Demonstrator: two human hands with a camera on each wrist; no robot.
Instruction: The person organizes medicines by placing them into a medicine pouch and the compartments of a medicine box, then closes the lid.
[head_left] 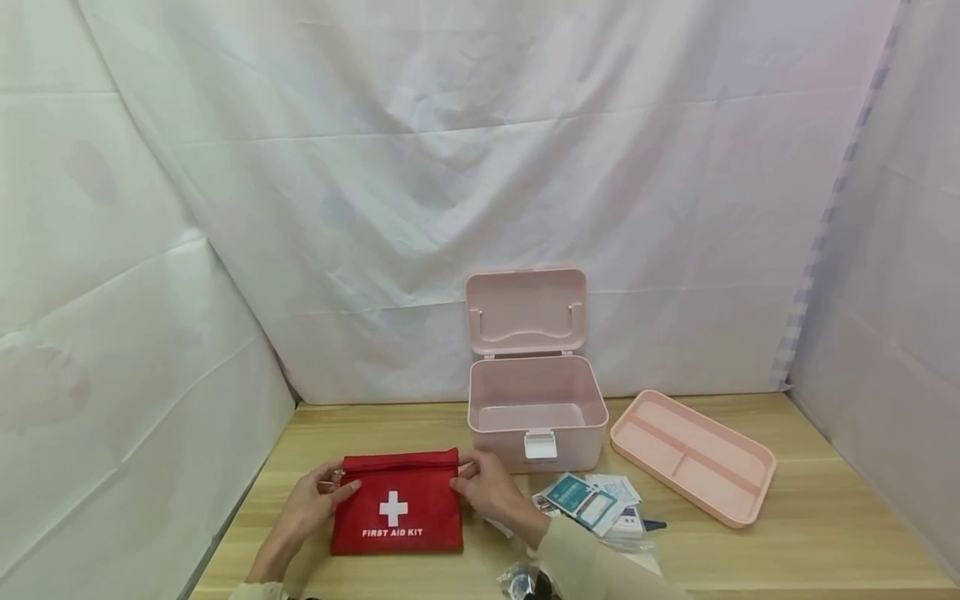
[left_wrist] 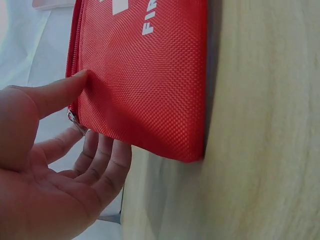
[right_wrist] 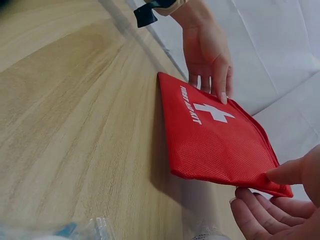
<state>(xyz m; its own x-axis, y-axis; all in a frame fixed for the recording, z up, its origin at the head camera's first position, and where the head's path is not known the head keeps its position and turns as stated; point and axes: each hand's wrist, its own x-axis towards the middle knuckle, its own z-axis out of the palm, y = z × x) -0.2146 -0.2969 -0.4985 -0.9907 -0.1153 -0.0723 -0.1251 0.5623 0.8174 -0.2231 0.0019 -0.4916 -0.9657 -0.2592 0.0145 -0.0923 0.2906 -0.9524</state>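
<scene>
A red zippered first aid pouch (head_left: 397, 508) with a white cross is held between both hands, its lower edge near the tabletop. My left hand (head_left: 306, 508) pinches its left side by the zipper pull, thumb on the front and fingers behind, as the left wrist view shows. On the opposite side my right hand (head_left: 491, 487) grips the upper right edge, thumb in front and fingers underneath. In the right wrist view the pouch (right_wrist: 215, 145) tilts back with its zipper edge raised. The zipper runs along the top.
Behind the right hand stands a pink box (head_left: 536, 408) with its lid raised. A pink divided tray (head_left: 697, 458) lies to its right. Several packets (head_left: 588, 504) are piled beside the right forearm, with a clear plastic-wrapped item (head_left: 517, 581) nearer the front. White curtains surround the wooden table (head_left: 810, 533).
</scene>
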